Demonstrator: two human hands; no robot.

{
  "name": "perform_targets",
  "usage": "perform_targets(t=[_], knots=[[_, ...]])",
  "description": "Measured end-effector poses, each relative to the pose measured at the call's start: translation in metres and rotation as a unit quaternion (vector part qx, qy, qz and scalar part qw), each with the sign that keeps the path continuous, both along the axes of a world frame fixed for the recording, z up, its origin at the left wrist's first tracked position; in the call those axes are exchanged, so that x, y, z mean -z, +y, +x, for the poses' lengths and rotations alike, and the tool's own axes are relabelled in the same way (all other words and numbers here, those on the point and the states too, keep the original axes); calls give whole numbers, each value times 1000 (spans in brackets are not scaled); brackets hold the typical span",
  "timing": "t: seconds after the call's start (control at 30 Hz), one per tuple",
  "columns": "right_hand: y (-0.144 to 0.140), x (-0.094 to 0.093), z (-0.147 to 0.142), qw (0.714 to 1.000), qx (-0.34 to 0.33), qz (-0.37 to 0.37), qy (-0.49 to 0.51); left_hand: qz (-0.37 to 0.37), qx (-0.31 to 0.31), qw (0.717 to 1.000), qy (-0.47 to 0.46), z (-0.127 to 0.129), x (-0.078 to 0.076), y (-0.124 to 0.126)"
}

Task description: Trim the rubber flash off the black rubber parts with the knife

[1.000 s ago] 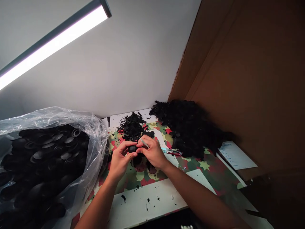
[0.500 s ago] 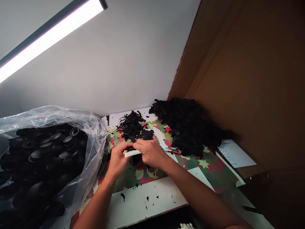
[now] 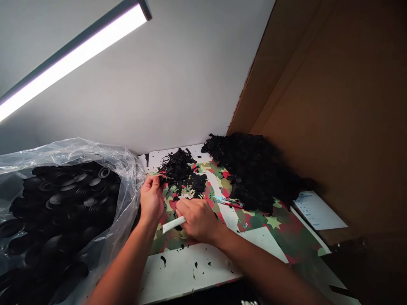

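My left hand is raised beside the pile of black scraps, its thumb and fingertips pinched on a small dark piece. That piece is partly hidden, so its exact kind does not show. Lower and to the right, my right hand is closed round a white stick-like handle, whose near end sticks out toward the left. Whatever lies at the handle's other end is hidden by the fingers. A red and light-blue slim tool lies on the camouflage-patterned sheet right of my right hand.
At left, a clear plastic bag holds many round black ribbed parts. A large black heap leans against the cardboard wall. A white printed paper lies at right. Black bits litter the white board in front.
My hands were together over the sheet and have parted. The left moved up and left toward the scraps with the dark piece; the right moved slightly down, keeping the white handle.
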State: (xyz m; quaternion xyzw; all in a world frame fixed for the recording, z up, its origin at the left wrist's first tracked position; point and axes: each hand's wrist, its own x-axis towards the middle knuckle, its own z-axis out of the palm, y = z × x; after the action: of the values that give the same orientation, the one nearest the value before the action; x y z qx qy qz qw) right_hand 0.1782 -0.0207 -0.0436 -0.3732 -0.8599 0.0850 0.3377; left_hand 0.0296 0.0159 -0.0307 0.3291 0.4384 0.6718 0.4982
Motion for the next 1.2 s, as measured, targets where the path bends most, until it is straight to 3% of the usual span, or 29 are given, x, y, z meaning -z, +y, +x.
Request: perform_targets(t=[0.13,0.27,0.37,0.47,0.57,0.73,0.97,1.2], knots=[[13,5,8,996,55,-61,32,35,96,994,-26,-9,-11,-3],[29,8,22,984,89,-128,89,47,119,992,3,-8,-11,-15],[31,6,25,970,84,-139,183,63,129,988,55,-8,-9,-20],[26,0,20,944,63,-166,280,86,147,979,108,-9,-8,-22],[20,-3,13,903,28,-241,356,89,156,972,150,-9,-7,-23],[15,-5,8,847,9,-333,415,72,127,964,224,-6,-6,-24],[13,-14,10,824,8,-359,439,24,118,991,63,0,-1,-25],[12,-15,10,831,4,-352,430,6,116,993,23,3,-4,-25]])
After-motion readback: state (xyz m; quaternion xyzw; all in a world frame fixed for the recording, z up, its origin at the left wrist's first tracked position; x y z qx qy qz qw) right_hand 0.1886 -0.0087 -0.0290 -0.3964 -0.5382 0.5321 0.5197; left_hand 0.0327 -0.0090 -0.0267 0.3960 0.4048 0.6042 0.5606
